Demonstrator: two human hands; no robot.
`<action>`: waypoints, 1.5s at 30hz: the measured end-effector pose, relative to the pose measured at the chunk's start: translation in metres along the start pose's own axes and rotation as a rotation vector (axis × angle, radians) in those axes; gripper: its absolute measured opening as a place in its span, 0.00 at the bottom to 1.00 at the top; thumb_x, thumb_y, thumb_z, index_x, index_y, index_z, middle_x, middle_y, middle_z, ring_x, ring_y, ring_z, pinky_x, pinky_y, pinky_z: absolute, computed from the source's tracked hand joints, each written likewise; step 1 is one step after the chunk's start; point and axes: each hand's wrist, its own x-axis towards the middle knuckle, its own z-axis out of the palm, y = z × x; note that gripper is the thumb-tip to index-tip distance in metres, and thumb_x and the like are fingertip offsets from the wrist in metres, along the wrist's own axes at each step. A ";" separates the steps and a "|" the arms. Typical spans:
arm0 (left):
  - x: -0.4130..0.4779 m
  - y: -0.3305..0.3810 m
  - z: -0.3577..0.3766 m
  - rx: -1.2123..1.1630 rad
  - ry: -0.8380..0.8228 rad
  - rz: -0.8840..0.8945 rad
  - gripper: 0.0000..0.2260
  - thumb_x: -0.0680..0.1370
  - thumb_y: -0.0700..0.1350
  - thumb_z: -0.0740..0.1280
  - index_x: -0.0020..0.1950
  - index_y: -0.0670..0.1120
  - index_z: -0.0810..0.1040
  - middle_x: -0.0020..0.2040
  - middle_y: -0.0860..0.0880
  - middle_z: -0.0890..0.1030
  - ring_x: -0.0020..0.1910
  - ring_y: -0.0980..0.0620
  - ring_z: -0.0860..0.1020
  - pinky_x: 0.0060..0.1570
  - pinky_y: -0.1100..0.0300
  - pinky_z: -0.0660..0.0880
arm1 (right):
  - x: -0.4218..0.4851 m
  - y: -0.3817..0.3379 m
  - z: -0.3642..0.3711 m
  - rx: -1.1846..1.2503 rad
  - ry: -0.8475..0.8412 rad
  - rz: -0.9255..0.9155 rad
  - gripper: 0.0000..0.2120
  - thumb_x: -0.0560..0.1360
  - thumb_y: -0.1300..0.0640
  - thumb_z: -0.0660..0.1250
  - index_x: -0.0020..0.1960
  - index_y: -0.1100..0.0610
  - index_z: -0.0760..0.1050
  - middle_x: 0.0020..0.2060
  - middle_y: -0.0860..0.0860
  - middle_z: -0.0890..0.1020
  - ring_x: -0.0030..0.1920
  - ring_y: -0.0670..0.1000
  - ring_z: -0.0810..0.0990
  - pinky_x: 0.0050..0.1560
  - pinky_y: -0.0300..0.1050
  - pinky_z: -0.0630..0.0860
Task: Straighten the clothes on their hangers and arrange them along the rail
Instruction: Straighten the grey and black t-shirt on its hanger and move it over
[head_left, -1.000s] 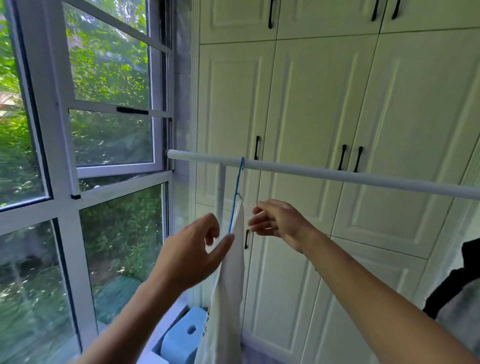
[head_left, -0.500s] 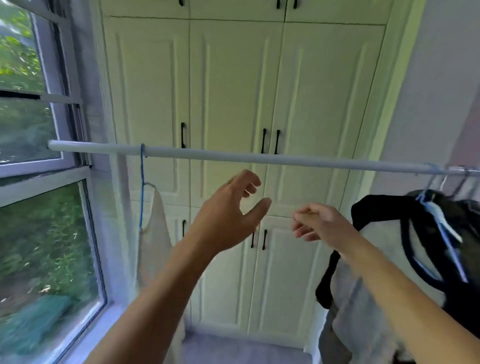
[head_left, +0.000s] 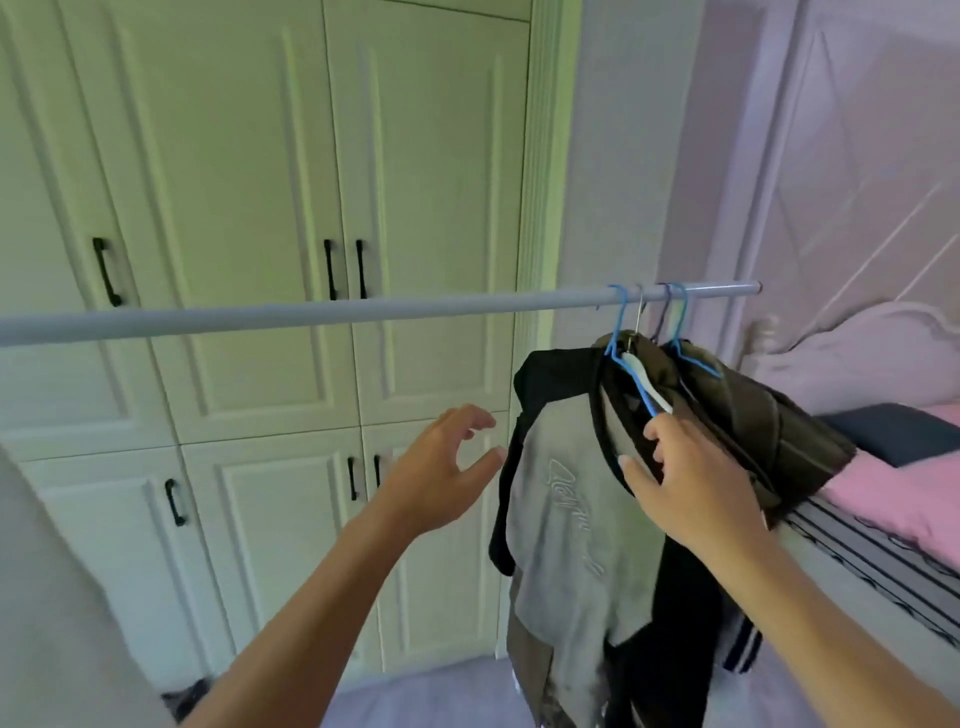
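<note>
A white rail (head_left: 311, 314) runs across the view. At its right end several garments hang bunched together. The nearest is a grey and black jacket (head_left: 561, 519) on a blue hanger (head_left: 631, 384). Behind it hangs a dark olive garment (head_left: 748, 410) on another blue hanger (head_left: 685, 343). My right hand (head_left: 685, 483) grips the black collar of the jacket just below the blue hanger's arm. To the left of the jacket my left hand (head_left: 447, 467) hovers with its fingers spread, touching nothing.
Cream wardrobe doors (head_left: 249, 208) with black handles stand behind the rail. A bed (head_left: 893, 499) with pink bedding and a white headboard lies at the right, under the hanging clothes. A pale garment edge (head_left: 47, 597) shows at the lower left.
The view has swung right, away from the window and the white garment on the rail. My right hand has reached the bunched clothes and taken hold of the jacket's collar; my left hand followed.
</note>
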 end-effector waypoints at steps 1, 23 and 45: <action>0.002 0.000 0.009 -0.010 -0.017 -0.007 0.15 0.80 0.55 0.68 0.66 0.54 0.75 0.64 0.56 0.78 0.61 0.57 0.76 0.62 0.56 0.75 | -0.002 0.004 0.004 -0.037 0.022 0.004 0.16 0.76 0.49 0.73 0.56 0.57 0.74 0.47 0.50 0.76 0.46 0.58 0.80 0.37 0.47 0.71; 0.039 -0.010 0.033 -0.055 0.119 0.069 0.20 0.81 0.52 0.68 0.72 0.58 0.67 0.68 0.58 0.71 0.65 0.58 0.74 0.62 0.52 0.76 | 0.036 0.040 0.000 0.129 0.127 -0.154 0.10 0.84 0.51 0.61 0.45 0.47 0.68 0.25 0.47 0.71 0.25 0.53 0.72 0.27 0.50 0.71; 0.037 -0.032 -0.032 0.300 0.294 0.056 0.26 0.82 0.60 0.55 0.79 0.52 0.65 0.76 0.54 0.70 0.75 0.51 0.68 0.74 0.45 0.66 | 0.057 0.004 0.017 0.528 -0.050 -0.383 0.10 0.85 0.51 0.61 0.44 0.49 0.72 0.31 0.52 0.76 0.31 0.54 0.76 0.36 0.52 0.76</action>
